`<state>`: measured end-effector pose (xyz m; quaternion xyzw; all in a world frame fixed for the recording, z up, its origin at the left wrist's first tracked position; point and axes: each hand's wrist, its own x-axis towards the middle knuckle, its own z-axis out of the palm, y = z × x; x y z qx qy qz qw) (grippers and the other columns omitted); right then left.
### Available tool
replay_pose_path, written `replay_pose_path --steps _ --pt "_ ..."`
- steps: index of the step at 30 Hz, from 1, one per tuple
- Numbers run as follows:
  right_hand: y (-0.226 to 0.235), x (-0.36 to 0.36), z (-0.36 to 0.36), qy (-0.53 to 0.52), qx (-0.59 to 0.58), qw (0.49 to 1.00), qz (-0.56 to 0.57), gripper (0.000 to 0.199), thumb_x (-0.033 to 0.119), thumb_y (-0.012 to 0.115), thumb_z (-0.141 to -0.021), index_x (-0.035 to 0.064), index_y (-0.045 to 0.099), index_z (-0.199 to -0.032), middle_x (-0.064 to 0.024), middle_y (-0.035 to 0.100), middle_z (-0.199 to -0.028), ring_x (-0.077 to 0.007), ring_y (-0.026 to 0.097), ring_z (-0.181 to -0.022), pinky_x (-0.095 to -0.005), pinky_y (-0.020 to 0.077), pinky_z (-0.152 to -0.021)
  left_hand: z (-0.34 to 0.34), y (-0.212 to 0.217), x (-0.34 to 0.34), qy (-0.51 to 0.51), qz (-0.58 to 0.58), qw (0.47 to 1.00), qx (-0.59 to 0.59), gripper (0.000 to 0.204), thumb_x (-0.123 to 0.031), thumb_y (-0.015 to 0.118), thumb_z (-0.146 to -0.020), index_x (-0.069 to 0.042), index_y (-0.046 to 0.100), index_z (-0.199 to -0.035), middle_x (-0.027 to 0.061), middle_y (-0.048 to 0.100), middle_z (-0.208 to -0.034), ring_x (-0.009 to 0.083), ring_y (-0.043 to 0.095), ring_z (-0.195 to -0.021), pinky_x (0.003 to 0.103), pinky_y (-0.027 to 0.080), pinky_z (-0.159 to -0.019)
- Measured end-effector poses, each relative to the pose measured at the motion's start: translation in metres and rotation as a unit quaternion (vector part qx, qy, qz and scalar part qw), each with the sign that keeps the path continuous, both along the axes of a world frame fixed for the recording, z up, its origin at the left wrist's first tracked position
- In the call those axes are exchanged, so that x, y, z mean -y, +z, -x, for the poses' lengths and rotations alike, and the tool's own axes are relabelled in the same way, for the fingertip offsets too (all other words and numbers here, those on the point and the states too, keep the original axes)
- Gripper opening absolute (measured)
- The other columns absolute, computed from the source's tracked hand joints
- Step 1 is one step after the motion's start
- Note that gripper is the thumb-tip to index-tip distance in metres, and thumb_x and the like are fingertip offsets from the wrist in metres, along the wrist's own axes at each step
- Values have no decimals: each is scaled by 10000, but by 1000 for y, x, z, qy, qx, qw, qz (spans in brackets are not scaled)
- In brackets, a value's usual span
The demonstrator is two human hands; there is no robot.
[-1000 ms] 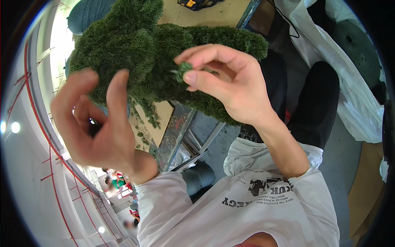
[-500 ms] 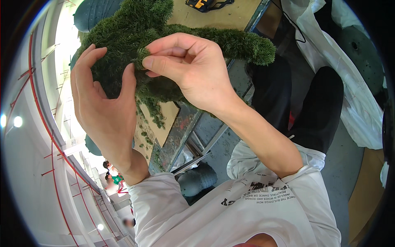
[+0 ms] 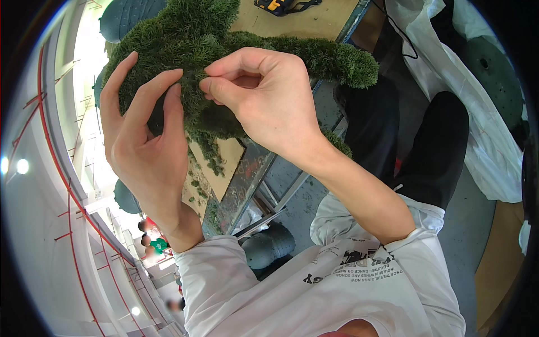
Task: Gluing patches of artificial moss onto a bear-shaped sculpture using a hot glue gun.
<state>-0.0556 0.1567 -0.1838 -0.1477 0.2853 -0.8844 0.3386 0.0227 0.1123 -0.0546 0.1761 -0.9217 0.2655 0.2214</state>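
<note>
A bushy mass of artificial green foliage (image 3: 168, 33) lies in front of me, with a thick branch (image 3: 342, 62) of it reaching right. At its near side, my left hand (image 3: 149, 121) has thumb and index finger brought together against the leaves, the middle finger stretched out. Just right of it, my right hand (image 3: 272, 92) pinches with thumb and fingertips close to the foliage. Whatever lies between either hand's fingertips is too small or hidden to make out.
Under the foliage stands a worktable with a wooden board (image 3: 227, 163) and loose green bits. A black and yellow tool or pouch (image 3: 281, 5) rests at the far side. Dark green perforated domes (image 3: 269, 247) sit around; white plastic sheeting (image 3: 449, 84) hangs at right. People (image 3: 154, 241) are in the left background.
My left thumb and index finger have closed together, and its middle finger has straightened. The right hand has shifted slightly right, and the green sprig seen at its fingertips no longer shows clearly.
</note>
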Motion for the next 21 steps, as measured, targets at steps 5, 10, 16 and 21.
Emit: replay_pose_path --steps 5,10,16,21 --pt "7 -5 5 2 -72 996 -45 141 -22 703 -894 -68 740 -1022 -132 784 -920 -126 741 -827 -255 594 -753 -1 -2 1 1 -16 1000 -18 198 -54 800 -853 -160 819 -1018 -16 708 -1279 18 477 -615 204 344 -525" --pt "9 -2 5 -25 -82 995 -57 113 -17 716 -871 -59 752 -970 -149 776 -863 -161 739 -749 -285 588 -702 -2 0 -1 7 -26 1000 -13 190 -53 799 -853 -152 814 -1015 -16 708 -1279 18 464 -609 202 334 -524" --pt "9 0 6 -47 -86 994 -42 104 -29 688 -850 -48 763 -920 -175 774 -839 -202 750 -698 -326 589 -664 -4 -1 3 0 -37 999 -28 186 -55 795 -861 -153 815 -1018 -20 706 -1280 7 463 -622 196 324 -522" --pt "11 0 8 -52 -98 992 -54 111 -28 678 -850 -44 764 -918 -173 776 -842 -208 755 -706 -335 596 -672 0 -2 -3 21 -75 996 -50 161 -92 817 -818 -175 809 -956 13 713 -1236 169 688 -908 289 514 -689"
